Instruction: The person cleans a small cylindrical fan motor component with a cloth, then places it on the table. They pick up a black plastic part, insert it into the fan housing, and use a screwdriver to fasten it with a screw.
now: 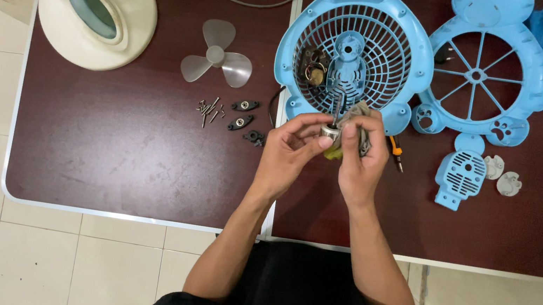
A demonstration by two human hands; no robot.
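My left hand (288, 149) pinches a small silvery metal motor part (329, 132) at the near edge of the blue fan housing (400, 40). My right hand (364, 158) holds a grey cloth (358, 112) against the same part, with something yellow-green showing beneath. A dark wire runs from the part up into the housing's grille. Both hands meet over the seam between the two dark red table halves (130, 154).
A translucent fan blade (216, 60), loose screws (210, 108) and small black brackets (243, 114) lie to the left. A blue front grille (485, 69), blue vent cover (461, 175), white discs (503, 176) and an orange-handled screwdriver (395, 151) lie to the right. A white magnifier lamp (96, 11) stands at the back left.
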